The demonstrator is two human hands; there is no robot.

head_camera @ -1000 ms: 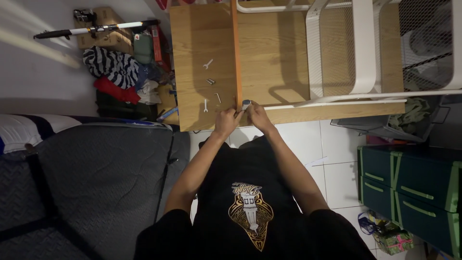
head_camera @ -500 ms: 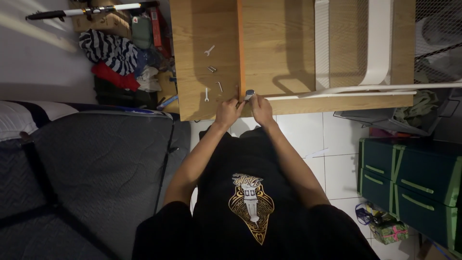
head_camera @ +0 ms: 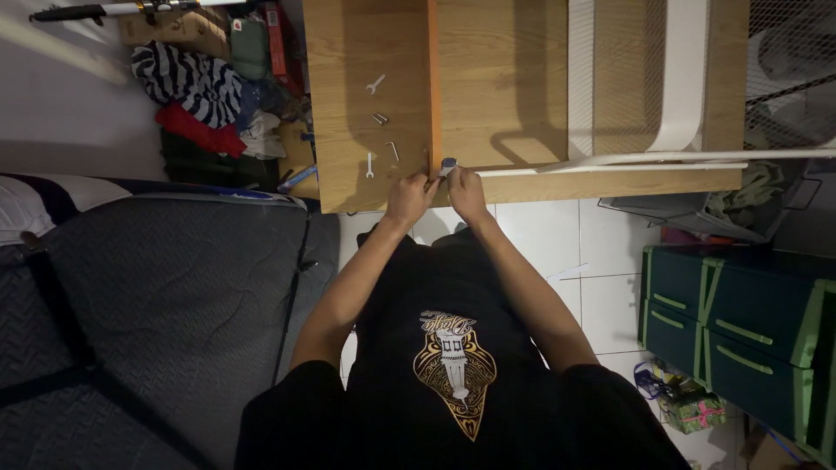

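At the near edge of the wooden board (head_camera: 522,87), the head view showed both hands meeting on a small grey fitting (head_camera: 448,163) at the end of a white tube (head_camera: 610,162) running away rightward. Left hand (head_camera: 409,193) and right hand (head_camera: 466,190) were equally close; fingertips hid the pinch itself, so I cannot tell its closure.

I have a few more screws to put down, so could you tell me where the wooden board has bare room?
The wooden board is bare between the orange strip and the white frame. Left of the strip, the small wrenches and screws crowd it; both hands, left hand and right hand, occupy the near edge.
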